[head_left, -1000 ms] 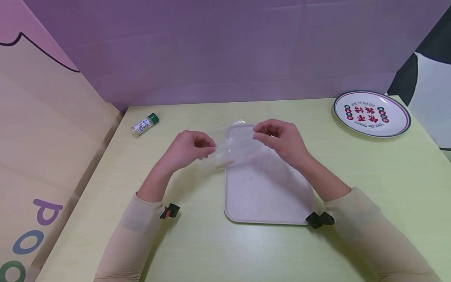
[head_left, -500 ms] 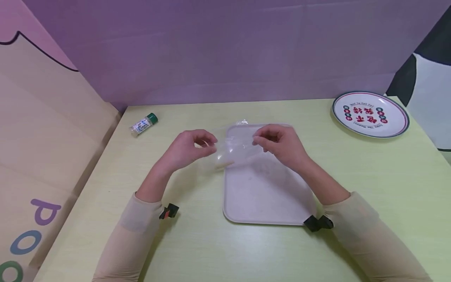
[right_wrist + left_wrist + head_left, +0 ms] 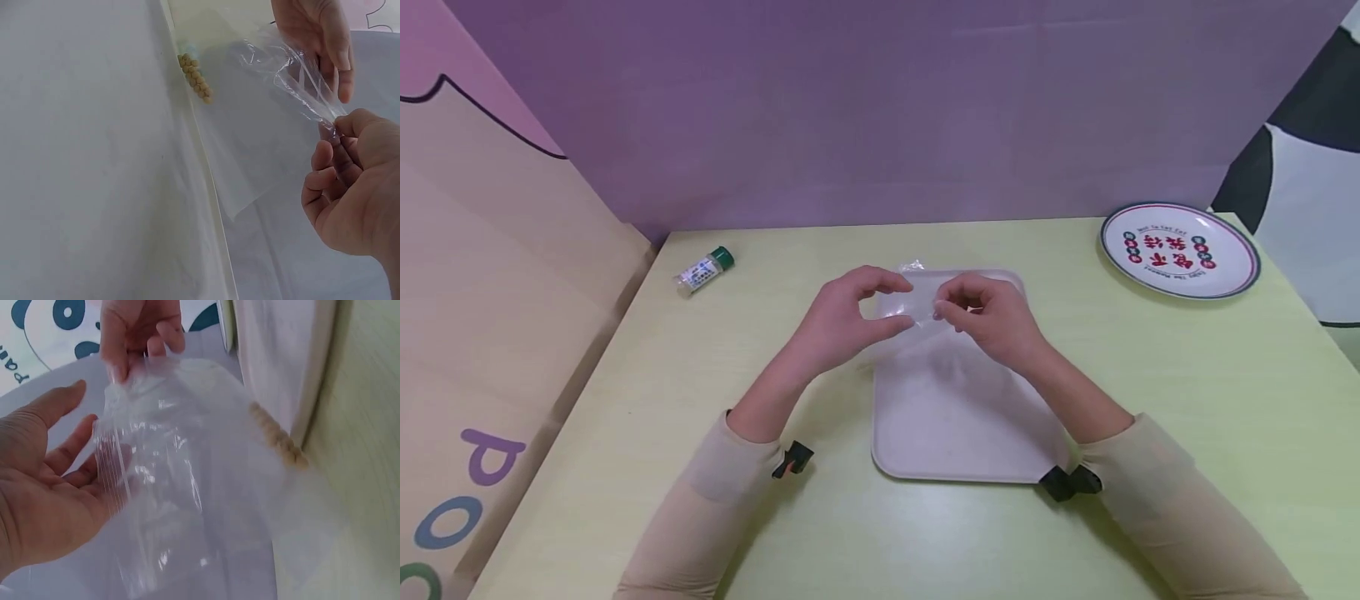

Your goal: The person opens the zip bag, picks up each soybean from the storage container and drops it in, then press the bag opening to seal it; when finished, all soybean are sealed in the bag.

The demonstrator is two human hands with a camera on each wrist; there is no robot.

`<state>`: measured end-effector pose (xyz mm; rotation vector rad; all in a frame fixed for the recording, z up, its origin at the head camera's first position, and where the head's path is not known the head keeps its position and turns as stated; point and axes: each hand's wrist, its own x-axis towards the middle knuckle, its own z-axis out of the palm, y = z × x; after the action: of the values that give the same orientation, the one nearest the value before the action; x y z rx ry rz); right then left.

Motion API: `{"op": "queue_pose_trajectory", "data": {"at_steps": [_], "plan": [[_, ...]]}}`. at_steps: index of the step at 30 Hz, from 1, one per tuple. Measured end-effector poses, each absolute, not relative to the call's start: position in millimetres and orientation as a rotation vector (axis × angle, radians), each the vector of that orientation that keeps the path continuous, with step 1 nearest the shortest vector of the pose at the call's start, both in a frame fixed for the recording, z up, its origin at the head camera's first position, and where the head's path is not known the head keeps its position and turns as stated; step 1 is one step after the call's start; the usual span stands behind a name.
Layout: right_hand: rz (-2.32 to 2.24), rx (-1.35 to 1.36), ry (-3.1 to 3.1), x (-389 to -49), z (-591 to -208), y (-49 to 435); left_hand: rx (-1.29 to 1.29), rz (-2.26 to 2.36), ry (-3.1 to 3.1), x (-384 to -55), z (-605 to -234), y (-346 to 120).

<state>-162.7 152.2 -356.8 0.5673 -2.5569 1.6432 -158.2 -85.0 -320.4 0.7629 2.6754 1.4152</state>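
Note:
A clear zip-top plastic bag (image 3: pixel 169 469) hangs between my hands above the light tray (image 3: pixel 962 429), with a row of small round tan pieces (image 3: pixel 278 437) along its bottom. Thumb and fingers of my right hand (image 3: pixel 996 321) pinch the bag's edge near the mouth; the right wrist view shows the film gathered there. Beside the zip strip, my left hand (image 3: pixel 846 321) is spread, its thumb well apart from the fingers. Its fingertips show partly through the film in the left wrist view. Whether they are inside the bag or behind it, I cannot tell.
At the back left lies a small clear bottle (image 3: pixel 703 271) with a green cap. A white oval plate (image 3: pixel 1180 250) with red lettering stands at the back right. Behind the pale table (image 3: pixel 820 533) rises a purple backdrop (image 3: pixel 887 117).
My left hand has moved right, towards the right hand, and its thumb and fingers have spread wider apart. The right hand keeps its pinch on the bag, nearly in place.

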Motion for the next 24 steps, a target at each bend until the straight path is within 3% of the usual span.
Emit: {"op": "queue_pose_trajectory", "data": {"at_steps": [24], "plan": [[1.792, 0.638, -2.519, -158, -357, 152, 0.547, 1.303, 2.675, -160, -320, -63]]}}
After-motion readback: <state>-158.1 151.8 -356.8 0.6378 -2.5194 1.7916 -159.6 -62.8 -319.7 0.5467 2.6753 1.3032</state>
